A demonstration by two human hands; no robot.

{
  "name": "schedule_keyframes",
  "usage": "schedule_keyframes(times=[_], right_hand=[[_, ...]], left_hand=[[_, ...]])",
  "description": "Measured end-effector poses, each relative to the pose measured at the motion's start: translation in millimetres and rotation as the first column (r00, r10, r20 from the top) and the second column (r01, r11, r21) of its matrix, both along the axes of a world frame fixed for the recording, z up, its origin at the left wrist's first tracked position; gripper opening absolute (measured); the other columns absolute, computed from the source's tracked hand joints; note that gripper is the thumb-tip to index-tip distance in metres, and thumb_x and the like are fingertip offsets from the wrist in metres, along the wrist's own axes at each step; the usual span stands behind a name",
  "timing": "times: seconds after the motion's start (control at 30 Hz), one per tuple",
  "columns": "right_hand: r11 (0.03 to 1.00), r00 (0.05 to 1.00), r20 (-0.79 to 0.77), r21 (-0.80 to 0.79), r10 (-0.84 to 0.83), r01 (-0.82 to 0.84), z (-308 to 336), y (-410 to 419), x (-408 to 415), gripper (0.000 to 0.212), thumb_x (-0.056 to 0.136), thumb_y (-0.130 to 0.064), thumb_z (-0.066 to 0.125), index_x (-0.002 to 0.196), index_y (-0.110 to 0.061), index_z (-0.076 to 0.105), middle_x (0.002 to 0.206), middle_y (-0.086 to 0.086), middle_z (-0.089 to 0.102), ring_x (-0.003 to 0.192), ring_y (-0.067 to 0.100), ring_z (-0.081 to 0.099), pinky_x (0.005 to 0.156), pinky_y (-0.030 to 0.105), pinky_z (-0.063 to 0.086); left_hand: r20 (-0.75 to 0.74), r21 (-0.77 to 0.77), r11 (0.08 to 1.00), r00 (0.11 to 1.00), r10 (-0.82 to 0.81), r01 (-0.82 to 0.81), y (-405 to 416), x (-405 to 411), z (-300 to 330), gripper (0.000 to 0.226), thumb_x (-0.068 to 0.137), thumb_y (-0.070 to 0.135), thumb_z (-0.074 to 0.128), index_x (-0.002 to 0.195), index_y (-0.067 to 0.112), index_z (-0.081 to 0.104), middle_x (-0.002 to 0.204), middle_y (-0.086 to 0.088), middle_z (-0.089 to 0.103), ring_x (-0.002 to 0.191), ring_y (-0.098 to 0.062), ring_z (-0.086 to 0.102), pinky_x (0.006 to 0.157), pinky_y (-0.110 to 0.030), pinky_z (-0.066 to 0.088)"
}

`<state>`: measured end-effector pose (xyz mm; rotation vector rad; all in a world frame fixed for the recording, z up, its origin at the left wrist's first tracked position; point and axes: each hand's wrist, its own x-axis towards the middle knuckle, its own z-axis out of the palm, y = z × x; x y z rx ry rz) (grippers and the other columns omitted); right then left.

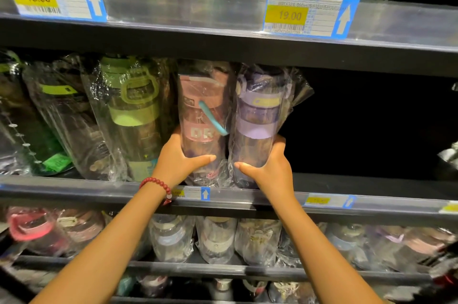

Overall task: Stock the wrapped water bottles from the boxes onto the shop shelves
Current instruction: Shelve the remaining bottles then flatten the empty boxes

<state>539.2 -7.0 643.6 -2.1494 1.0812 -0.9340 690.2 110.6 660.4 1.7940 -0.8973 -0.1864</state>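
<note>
Two wrapped bottles stand side by side at the front of the middle shelf [371, 186] in the head view, and each hand holds one. The left hand [177, 162] is wrapped around the low part of the pink bottle [202, 115], with the thumb across the front. The right hand [270, 167] is wrapped around the low part of the purple bottle [259, 115] in the same way. The two bottles touch each other, and the two thumbs almost meet in the middle. Both bottles point up, with their lids near the shelf above, and they lean back a little. They sit straight ahead of the hands, just past the shelf edge. The pink one is just beside a green bottle [135, 115] on its left. To the right of the purple one the shelf is dark and open, so that is the side with room. The left hand is nearer the full row, and the right hand is nearer the gap. I think the next move is to push both bottles straight back, away from the body, and stand them up flat. The clear wrap looks slippery, so a bottle could tip if a hand lets go too soon. The boxes are not in view.
</note>
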Motion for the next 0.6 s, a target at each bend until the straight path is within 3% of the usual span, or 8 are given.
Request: schedule_keyframes(times=[0.3,0.5,0.6], right_hand=[[1.000,0.999,-0.046,-0.005,-0.005,0.005,1.5,3.3,-0.9,0.069,0.068,-0.048,0.080,0.097,-0.012,0.029,0.102,0.010,0.055,0.093,0.031,0.059,0.072,0.041,0.050],[0.997,0.998,-0.064,0.070,0.022,-0.018,11.4,5.8,-10.3,0.085,0.067,-0.047,0.080,0.123,-0.006,0.031,0.126,0.013,0.054,0.112,0.032,0.055,0.083,0.039,0.048],[0.999,0.999,-0.048,0.033,-0.012,0.013,11.1,6.3,-22.7,0.086,0.070,-0.047,0.079,0.128,-0.005,0.032,0.132,0.014,0.051,0.118,0.032,0.052,0.084,0.037,0.044]], left_hand=[[-0.036,0.025,0.999,0.999,-0.033,0.034,0.9,1.5,-0.4,0.065,0.069,0.020,0.083,0.119,0.012,0.041,0.110,0.003,0.046,0.102,-0.011,0.046,0.085,-0.026,0.040],[-0.025,0.042,0.998,0.998,-0.054,0.055,4.5,0.9,-1.2,0.062,0.070,0.027,0.082,0.114,0.012,0.042,0.110,0.002,0.049,0.101,-0.014,0.049,0.083,-0.026,0.040],[0.049,0.039,0.999,0.999,-0.018,0.016,10.6,-1.5,-5.0,0.061,0.070,0.032,0.081,0.113,0.008,0.044,0.117,-0.003,0.054,0.107,-0.020,0.053,0.084,-0.030,0.043]])
